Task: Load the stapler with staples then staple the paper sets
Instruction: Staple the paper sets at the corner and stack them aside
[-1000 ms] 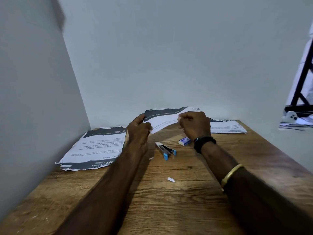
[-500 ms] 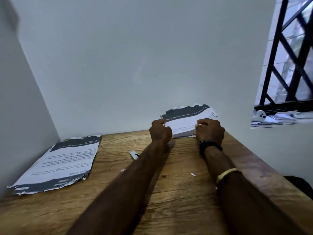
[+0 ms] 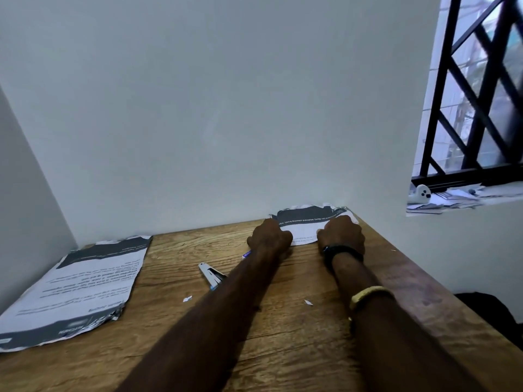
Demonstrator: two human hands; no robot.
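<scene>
A wooden table (image 3: 283, 349) with a coarse brown grain stood against plain pale walls. At its far right corner lay a paper set (image 3: 307, 226) of white printed sheets with a dark band and ragged, torn edges. The left hand (image 3: 270, 236) held the set's left side and the right hand (image 3: 341, 236) its right side, fingers of both curled tight at the near edge, knuckles up. A black band (image 3: 342, 250) circled the right wrist, and a gold bangle (image 3: 369, 294) sat further up the forearm.

Near the table's middle, just left of the left forearm, a small metal stapler with blue tips (image 3: 212, 274) lay hinged open. A blue and white staple box (image 3: 246, 253) peeked out beside the left wrist; its contents could not be seen. Two tiny white paper scraps (image 3: 187, 299) rested on the wood. Along the left edge lay a second stack of torn printed sheets (image 3: 79, 287).

A black metal window grille (image 3: 478, 108) stood on the right.
</scene>
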